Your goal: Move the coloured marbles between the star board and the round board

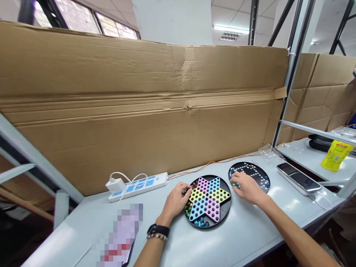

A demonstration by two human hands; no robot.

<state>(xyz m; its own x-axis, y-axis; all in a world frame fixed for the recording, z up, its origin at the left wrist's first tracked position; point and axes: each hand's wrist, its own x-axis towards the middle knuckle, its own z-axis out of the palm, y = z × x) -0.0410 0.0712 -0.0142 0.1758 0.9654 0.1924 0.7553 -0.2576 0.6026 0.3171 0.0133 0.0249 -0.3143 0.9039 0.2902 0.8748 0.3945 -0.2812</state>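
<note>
A round black Chinese checkers board (226,212) lies on the table, with a star of pink, blue and yellow points full of holes. Red, green and blue marbles (201,222) sit in the gaps along its rim. My left hand (175,200) is at the board's left rim, fingers curled; small dark shapes show between thumb and fingers, too unclear to name. To the right lies a second round black tray (251,168) with white dots and several marbles. Over its left side, my right hand (246,186) has its fingertips bent down at the marbles; what they pinch is hidden.
A white power strip (155,181) with a plugged-in charger stands behind on the left. A blurred-out flat item (122,233) lies front left. A phone (299,177) rests on a white box at the right. Cardboard (144,141) walls the back; a yellow pouch (336,155) stands beyond the metal frame.
</note>
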